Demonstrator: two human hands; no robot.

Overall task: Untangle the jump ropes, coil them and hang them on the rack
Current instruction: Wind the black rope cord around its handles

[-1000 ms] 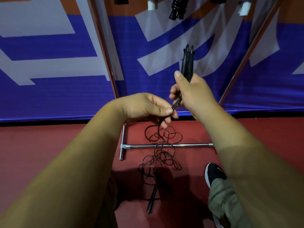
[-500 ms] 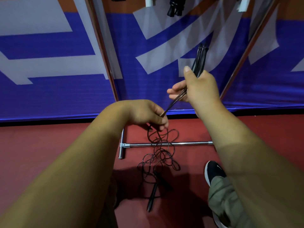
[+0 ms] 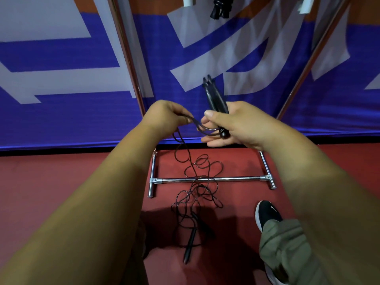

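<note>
Two handles point(image 3: 215, 99) clamped in right hand point(image 3: 242, 126); left hand point(image 3: 166, 116) pinches a cord point(image 3: 195, 122) loop beside it. Remaining cord lies tangled on floor point(image 3: 82, 182) across rack bar point(image 3: 236, 178). Pulling upward may tighten the tangle or snag the bar.

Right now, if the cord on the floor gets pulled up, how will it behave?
Probably floppy: the cord lies in loose loops and sags from the left hand. Likely to snag: loops cross each other and the rack's base bar. The handle on the floor would probably drag, then swing.
</note>
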